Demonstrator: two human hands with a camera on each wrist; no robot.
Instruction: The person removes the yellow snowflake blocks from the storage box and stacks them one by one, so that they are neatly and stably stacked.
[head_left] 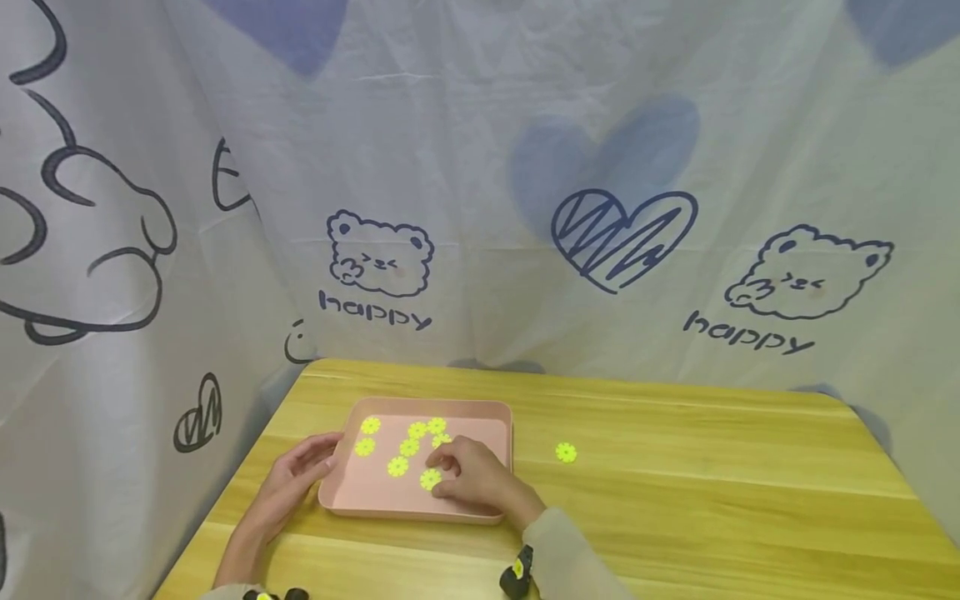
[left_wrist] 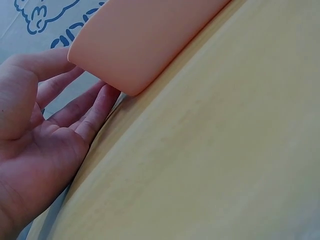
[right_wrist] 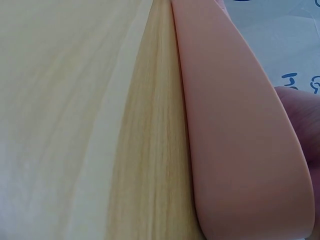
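Note:
A shallow pink tray (head_left: pixel 375 498) lies on the wooden table and holds several yellow flower-shaped pieces (head_left: pixel 397 467). My left hand (head_left: pixel 288 479) rests at the tray's left end. In the left wrist view, the loosely extended fingers of that hand (left_wrist: pixel 45 115) touch the corner of the pink wall. Over the right part of the tray is my right hand (head_left: pixel 476 475), its thumb and index finger apart beside one flower piece (head_left: pixel 430 479), which looks flat on the tray floor. The right wrist view shows mostly the tray's outer wall (right_wrist: pixel 240 130); my right fingertips are hidden there.
A single yellow flower piece (head_left: pixel 566 452) lies on the table (head_left: pixel 712 500) to the right of the tray. Behind and to the left of the table hangs a pale curtain (head_left: pixel 480 167) printed with hearts and bears.

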